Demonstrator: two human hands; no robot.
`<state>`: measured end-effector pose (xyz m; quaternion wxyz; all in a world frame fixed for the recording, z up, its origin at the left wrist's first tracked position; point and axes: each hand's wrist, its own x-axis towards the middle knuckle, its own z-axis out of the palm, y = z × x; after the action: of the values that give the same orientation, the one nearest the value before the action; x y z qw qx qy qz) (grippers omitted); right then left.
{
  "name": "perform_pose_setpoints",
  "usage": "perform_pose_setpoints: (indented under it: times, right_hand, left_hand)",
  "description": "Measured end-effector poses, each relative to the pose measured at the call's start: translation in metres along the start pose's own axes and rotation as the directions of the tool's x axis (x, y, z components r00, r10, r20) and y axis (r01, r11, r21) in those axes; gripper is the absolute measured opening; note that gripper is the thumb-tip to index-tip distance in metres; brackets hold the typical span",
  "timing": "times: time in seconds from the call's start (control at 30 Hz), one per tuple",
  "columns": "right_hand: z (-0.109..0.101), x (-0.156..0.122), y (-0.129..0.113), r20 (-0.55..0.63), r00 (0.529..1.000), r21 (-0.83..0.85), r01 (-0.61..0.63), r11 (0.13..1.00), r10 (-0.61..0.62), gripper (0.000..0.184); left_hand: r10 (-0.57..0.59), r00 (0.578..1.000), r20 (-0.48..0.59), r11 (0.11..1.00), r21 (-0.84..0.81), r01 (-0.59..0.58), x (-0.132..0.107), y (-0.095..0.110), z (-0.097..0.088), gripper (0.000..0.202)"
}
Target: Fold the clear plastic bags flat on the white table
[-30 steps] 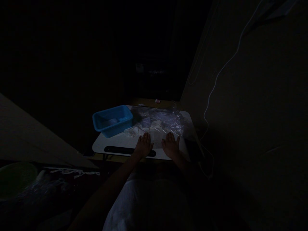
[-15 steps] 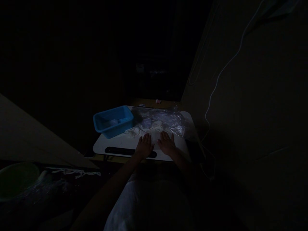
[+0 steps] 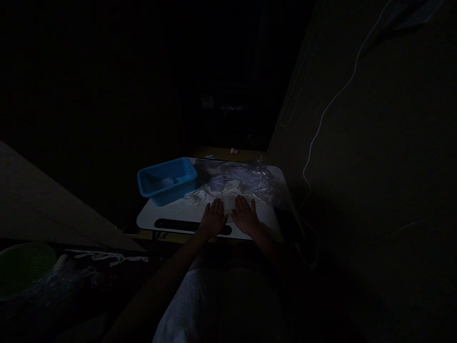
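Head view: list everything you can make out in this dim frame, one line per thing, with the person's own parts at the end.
table: one, white, centre of the frame, with a dark slot along its near edge
tub: one, blue, on the table's far left corner; contents too dark to tell
clear plastic sheeting: one crumpled heap, on the table's far right
pale scraps: a few, whitish, between the tub and the sheeting
cable: one, white, hanging down the wall at right
small pink thing: one, on the surface beyond the table
white strip: one, lying at lower left
left hand: flat, palm down, on the table's near edge
right hand: flat, palm down, beside the left hand
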<state>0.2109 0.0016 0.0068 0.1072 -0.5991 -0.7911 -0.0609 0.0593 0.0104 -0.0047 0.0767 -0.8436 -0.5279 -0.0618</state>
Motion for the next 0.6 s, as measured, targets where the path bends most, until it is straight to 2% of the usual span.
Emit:
perform_pose_setpoints:
  times: [0.13, 0.4, 0.6]
  right_hand:
    - [0.003, -0.001, -0.002, 0.043, 0.999, 0.009, 0.011, 1.0, -0.011, 0.056]
    - [0.007, -0.005, 0.022, 0.021, 0.997, -0.022, -0.079, 0.997, 0.079, 0.056]
    - [0.005, -0.008, 0.026, 0.015, 0.995, -0.028, -0.096, 0.995, 0.097, 0.056]
  left_hand:
    - [0.003, 1.0, 0.015, 1.0, 0.0, -0.003, 0.0, 0.0, -0.004, 0.055]
    - [0.007, 1.0, 0.008, 1.0, 0.003, -0.007, -0.001, -0.001, -0.002, 0.056]
    - [0.008, 1.0, 0.015, 1.0, 0.001, -0.008, -0.001, 0.0, -0.003, 0.055]
